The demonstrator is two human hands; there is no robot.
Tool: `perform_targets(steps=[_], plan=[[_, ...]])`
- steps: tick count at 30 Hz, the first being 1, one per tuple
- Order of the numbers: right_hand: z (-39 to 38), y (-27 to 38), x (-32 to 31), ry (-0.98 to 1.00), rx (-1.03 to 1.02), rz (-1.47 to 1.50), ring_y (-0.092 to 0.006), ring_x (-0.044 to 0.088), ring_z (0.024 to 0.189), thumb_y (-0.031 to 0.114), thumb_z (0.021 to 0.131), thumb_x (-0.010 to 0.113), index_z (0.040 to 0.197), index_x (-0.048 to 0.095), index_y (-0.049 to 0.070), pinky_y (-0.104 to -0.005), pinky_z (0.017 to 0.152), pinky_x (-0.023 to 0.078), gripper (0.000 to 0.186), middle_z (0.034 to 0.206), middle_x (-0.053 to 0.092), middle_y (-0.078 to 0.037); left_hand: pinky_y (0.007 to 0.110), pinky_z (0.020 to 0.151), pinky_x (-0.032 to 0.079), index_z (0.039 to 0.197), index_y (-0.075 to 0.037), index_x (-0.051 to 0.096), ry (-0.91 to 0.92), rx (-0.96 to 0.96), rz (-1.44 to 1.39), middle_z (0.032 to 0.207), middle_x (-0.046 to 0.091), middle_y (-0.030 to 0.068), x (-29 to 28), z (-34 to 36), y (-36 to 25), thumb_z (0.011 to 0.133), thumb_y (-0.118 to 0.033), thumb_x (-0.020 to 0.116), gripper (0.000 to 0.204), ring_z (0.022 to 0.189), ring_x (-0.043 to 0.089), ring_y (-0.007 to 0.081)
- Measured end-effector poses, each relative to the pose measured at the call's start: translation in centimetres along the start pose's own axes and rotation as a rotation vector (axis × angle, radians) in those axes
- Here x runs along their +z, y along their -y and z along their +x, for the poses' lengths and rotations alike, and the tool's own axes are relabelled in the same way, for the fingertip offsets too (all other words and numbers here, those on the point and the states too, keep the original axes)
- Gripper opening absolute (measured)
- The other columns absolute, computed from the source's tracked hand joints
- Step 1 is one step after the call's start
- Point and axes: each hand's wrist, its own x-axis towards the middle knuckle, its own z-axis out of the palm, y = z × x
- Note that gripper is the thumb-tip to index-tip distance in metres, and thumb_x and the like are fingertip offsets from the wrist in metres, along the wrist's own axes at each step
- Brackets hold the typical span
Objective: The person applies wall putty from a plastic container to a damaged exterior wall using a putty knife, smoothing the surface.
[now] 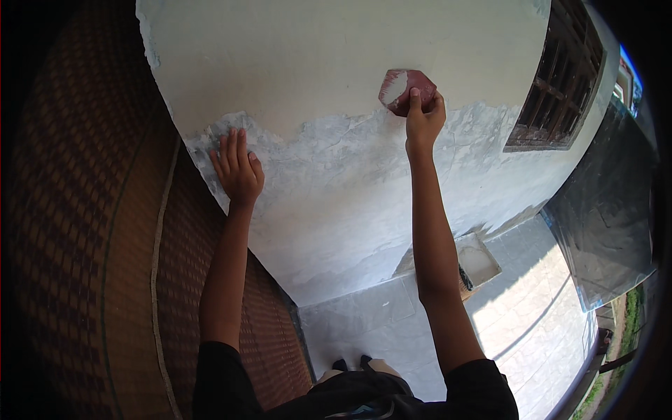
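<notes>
My right hand [424,120] is raised to the wall and grips a dark red, flat, many-sided spreader [420,82]. The thumb lies on its near face, and the other fingers are partly hidden behind it. A whitish patch, like paste, covers the spreader's left part. Behind it, the wall [329,63] is smooth and cream above, with a ragged border to patchy grey-white coating [329,154] below. Near the wall's left edge, my left hand [239,169] lies flat against the grey-white part, fingers stretched and nothing held.
A woven brown panel [77,231] stands along the left. A barred dark window [560,84] is at the upper right. On the tiled floor [364,315], a shallow pale tray [478,257] sits by the wall, partly behind my right arm. A dark sheet [605,203] leans at the right.
</notes>
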Motion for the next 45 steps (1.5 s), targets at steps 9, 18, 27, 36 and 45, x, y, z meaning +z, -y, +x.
perform_targets(steps=[9,18,27,36,45], plan=[[-5.5,2.5,3.2,0.194,-0.110,0.121,-0.0167,0.064,0.091,0.012,0.090,0.068,0.110,0.057,-0.002,-0.0297,0.083,0.050,0.027,0.099,0.067,-0.012,0.053,0.116,0.018,0.141,-0.007,0.047,-0.022,-0.019,0.000,0.146,0.045,0.0097,0.2,-0.4,0.2,0.097,-0.021,0.039,0.046,0.138,0.037,0.0304],[-6.6,2.1,6.1,0.209,-0.219,-0.044,-0.0271,0.070,0.081,0.008,0.084,0.070,0.108,0.058,-0.002,-0.0341,0.074,0.054,0.028,0.089,0.069,-0.020,0.055,0.114,0.018,0.141,-0.005,0.044,-0.010,0.021,0.020,0.146,0.043,0.0153,-0.2,-0.3,0.9,0.097,-0.021,0.038,0.048,0.137,0.037,0.0341],[2.1,0.0,-4.9,-0.133,0.060,0.073,-0.0165,0.061,0.095,0.013,0.092,0.066,0.115,0.053,-0.004,-0.0292,0.084,0.051,0.032,0.107,0.063,-0.011,0.053,0.116,0.017,0.141,-0.008,0.046,-0.040,-0.008,0.006,0.147,0.043,0.0101,0.3,-0.4,0.3,0.098,-0.021,0.038,0.046,0.139,0.036,0.0306],[-8.0,5.6,8.3,0.404,-0.211,0.009,-0.0181,0.067,0.084,0.014,0.087,0.071,0.109,0.059,-0.002,-0.0299,0.079,0.052,0.030,0.094,0.069,-0.014,0.053,0.115,0.018,0.140,-0.007,0.047,-0.033,0.001,-0.005,0.146,0.044,0.0101,0.2,-0.3,0.4,0.098,-0.022,0.039,0.045,0.138,0.037,0.0307],[3.1,1.6,1.1,0.058,-0.003,0.078,-0.0179,0.063,0.093,0.013,0.090,0.068,0.115,0.057,-0.005,-0.0303,0.085,0.049,0.033,0.105,0.066,-0.013,0.053,0.115,0.019,0.139,-0.008,0.048,-0.027,-0.015,-0.003,0.146,0.045,0.0093,-0.1,-0.1,0.3,0.097,-0.021,0.040,0.045,0.137,0.038,0.0299]])
